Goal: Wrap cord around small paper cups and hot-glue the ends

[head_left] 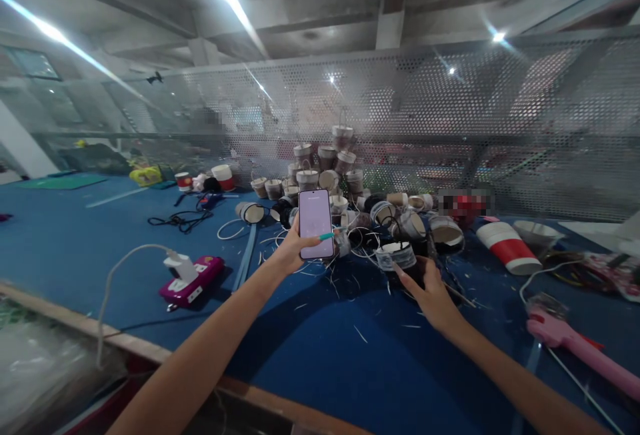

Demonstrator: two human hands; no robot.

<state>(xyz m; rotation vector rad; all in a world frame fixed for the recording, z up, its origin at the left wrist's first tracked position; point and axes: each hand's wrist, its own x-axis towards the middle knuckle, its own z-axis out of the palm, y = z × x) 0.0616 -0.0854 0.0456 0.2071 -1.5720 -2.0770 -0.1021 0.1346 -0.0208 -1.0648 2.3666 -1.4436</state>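
Note:
A phone (315, 218) with a lit pale purple screen is held upright near the middle of the view. My left hand (296, 246) is closed round its lower left side, the thumb with a long teal nail lying across the screen. To the right, my right hand (427, 290) grips a small round container (397, 256) with a clear and white band and a dark lower part; its far fingers are partly hidden behind it. Beyond both hands lies a heap of small round pots (327, 180) with wire handles, some stacked, others on their sides.
On the blue table (310, 348) are a magenta power strip (203, 280) with a white plug and cable, black cords (185, 222), red and white cups (510, 248) and a pink tool (575, 342). A perforated metal screen (400, 102) stands behind.

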